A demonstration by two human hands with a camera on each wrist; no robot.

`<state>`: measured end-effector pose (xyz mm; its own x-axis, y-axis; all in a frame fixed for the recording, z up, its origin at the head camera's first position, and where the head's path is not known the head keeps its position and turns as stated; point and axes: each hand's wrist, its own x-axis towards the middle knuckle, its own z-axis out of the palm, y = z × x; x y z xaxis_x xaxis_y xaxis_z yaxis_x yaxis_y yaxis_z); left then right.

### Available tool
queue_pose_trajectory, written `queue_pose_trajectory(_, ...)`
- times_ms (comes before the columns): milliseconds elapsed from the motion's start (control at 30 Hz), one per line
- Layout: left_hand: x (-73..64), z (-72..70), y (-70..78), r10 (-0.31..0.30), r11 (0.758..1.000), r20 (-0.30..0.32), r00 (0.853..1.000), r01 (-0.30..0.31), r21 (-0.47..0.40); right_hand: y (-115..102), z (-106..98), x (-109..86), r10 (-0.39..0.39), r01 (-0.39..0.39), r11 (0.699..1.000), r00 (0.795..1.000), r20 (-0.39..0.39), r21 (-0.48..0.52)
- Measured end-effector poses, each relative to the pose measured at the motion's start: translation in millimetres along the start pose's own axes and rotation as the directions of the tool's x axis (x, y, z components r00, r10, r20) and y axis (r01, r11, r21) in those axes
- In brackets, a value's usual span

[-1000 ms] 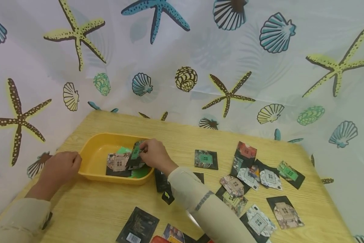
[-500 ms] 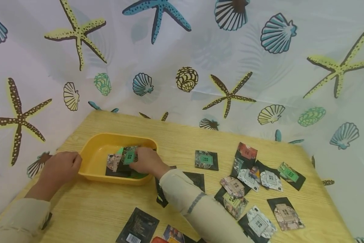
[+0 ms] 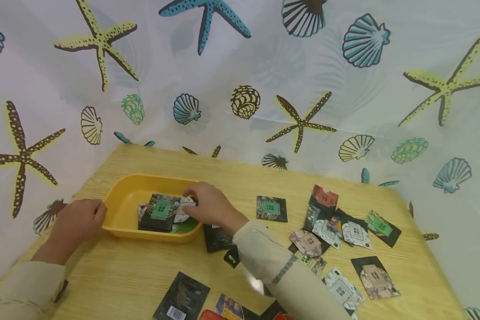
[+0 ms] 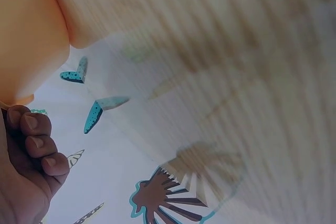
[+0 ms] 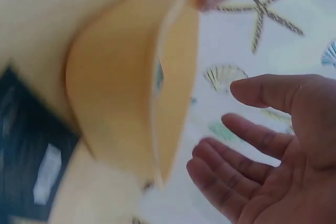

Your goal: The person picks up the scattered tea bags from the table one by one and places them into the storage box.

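My left hand point(image 3: 76, 220) grips the left end of a yellow plastic basin point(image 3: 121, 211), its fingers curled at the rim. In the left wrist view those curled fingers point(image 4: 39, 142) show right at the basin wall point(image 4: 31, 35). Over the basin's right end hovers my right hand point(image 3: 211, 204). The right wrist view shows that hand's thumb and fingers spread apart, with nothing between them. Inside the basin lies a black sachet with a green label point(image 3: 159, 211), on top of others. A pale-labelled sachet point(image 3: 183, 208) lies beside it, near my right fingertips.
Several sachets overlap on the right of the wooden table point(image 3: 123, 275), including a red-labelled one point(image 3: 324, 200). A single green-labelled sachet point(image 3: 272, 208) lies behind my right forearm. A barcoded sachet point(image 3: 182, 296) lies at the front. Patterned fabric point(image 3: 223, 58) hangs behind.
My right hand carried the green-labelled sachet left within the basin, let it go on the others, then drew back right. My left hand stayed at the rim.
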<state>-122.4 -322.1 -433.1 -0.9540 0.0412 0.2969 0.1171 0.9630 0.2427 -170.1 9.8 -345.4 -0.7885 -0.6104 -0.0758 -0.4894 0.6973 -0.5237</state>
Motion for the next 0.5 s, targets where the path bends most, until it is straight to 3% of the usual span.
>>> queue_pose_trajectory(200,1.4,-3.8,1.6,-0.018,1.0,0.007,1.0,0.018,0.001,42.1,-26.9,-25.9,0.006,-0.007,0.998,1.0,-0.008,-0.059)
queue_pose_trajectory(300,2.2,-3.0,3.0,-0.008,1.0,0.005,1.0,0.008,-0.006,67.0,-29.3,-40.7,0.069,-0.059,0.988,0.995,0.067,-0.146)
queue_pose_trajectory(400,2.2,-1.9,3.7,0.0,1.0,0.006,1.0,0.0,-0.005,87.0,-28.4,-54.5,0.147,-0.109,0.971,0.974,0.171,-0.211)
queue_pose_trajectory(500,0.7,-1.8,3.6,-0.002,1.0,0.002,1.0,0.002,-0.004,98.9,-26.8,-63.7,0.192,-0.136,0.959,0.956,0.221,-0.247)
